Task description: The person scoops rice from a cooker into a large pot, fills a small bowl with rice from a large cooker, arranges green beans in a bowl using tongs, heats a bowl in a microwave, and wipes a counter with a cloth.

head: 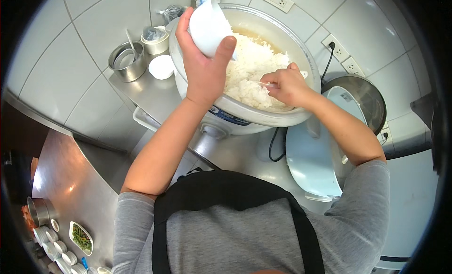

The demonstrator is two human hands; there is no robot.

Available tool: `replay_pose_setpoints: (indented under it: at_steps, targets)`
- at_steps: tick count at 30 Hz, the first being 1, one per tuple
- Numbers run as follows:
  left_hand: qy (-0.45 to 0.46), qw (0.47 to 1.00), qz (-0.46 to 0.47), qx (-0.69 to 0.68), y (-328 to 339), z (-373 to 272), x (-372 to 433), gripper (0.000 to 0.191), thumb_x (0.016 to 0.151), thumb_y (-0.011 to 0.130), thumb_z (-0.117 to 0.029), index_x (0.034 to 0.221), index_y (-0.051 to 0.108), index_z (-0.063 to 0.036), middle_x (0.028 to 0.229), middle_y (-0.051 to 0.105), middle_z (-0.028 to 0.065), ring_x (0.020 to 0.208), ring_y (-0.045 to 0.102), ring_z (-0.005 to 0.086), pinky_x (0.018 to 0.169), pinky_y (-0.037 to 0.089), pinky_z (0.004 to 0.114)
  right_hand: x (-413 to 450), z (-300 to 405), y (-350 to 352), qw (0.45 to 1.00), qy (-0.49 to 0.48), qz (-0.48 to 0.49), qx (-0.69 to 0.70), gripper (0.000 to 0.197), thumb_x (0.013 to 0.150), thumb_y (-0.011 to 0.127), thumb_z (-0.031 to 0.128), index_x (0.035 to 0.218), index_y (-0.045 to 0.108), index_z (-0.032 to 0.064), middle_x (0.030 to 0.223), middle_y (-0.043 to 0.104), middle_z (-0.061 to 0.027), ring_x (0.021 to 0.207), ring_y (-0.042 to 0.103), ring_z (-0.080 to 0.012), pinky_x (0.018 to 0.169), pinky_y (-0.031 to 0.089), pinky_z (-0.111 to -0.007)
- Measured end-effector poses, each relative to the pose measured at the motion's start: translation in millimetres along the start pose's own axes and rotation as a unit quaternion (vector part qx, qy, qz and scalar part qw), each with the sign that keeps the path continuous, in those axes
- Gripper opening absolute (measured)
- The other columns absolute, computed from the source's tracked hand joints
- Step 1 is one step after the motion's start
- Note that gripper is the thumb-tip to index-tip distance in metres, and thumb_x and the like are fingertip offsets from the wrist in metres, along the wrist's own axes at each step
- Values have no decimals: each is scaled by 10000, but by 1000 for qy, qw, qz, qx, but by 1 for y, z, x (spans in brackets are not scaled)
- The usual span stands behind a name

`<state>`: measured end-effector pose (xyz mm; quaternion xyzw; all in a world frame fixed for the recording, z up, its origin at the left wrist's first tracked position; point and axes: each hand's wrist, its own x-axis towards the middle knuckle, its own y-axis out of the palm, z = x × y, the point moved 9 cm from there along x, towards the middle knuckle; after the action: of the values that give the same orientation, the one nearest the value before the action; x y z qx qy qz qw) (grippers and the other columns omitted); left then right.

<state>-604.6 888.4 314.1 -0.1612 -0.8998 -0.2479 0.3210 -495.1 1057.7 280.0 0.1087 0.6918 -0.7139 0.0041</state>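
Note:
A large rice cooker (243,129) stands open before me, part full of cooked white rice (256,67). Over its left side my left hand (204,58) holds a white bowl (208,28), tilted on its side; what the bowl contains is hidden. My right hand (287,83) is down inside the cooker at the right, closed around a rice paddle (267,84) with its blade against the rice. The paddle's pale handle end shows beyond my fingers. Behind the rice, the cooker's inner wall has a brownish film.
Left of the cooker are a steel pot (128,62) with a utensil in it, a white bowl (161,67) and a white tub (155,40). A pale blue appliance (310,161) stands close on the right. Wall sockets (337,48) carry a black cord. A plate of greens (81,237) lies on the lower-left steel counter.

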Motion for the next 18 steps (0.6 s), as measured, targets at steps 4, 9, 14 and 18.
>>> replay_pose_setpoints:
  at_steps: [4,9,14,18]
  targets:
    - [-75,997,-12,-15,3,9,3,865,836,677,-438,1415,199,-9,1317,387,173,1169,453,245,980,388,347,6,-47,22,969,36,75,234,265,790,579,94,1036,674,82,825,667,7,725,555,-80,734,418,-268]
    - [-242,964,16,-106,25,37,-2,847,849,616,-521,1424,190,-69,1317,400,163,1183,454,266,930,438,394,10,-67,-82,956,33,-66,283,281,774,608,137,1032,682,54,800,674,-119,709,624,-173,732,470,-303]
    - [-452,844,51,-285,81,70,-35,767,869,377,-707,1354,352,-112,1352,435,124,1206,469,289,964,427,493,13,7,-143,954,45,-219,-202,245,800,582,157,1019,659,79,788,684,-122,762,655,-246,758,429,-416]
    - [-442,821,14,-360,85,75,-31,751,878,404,-680,1379,238,-145,1349,392,135,1182,460,343,928,447,519,2,26,-163,889,15,-347,-298,204,859,585,233,1045,651,180,775,680,-72,756,647,-246,736,386,-411]
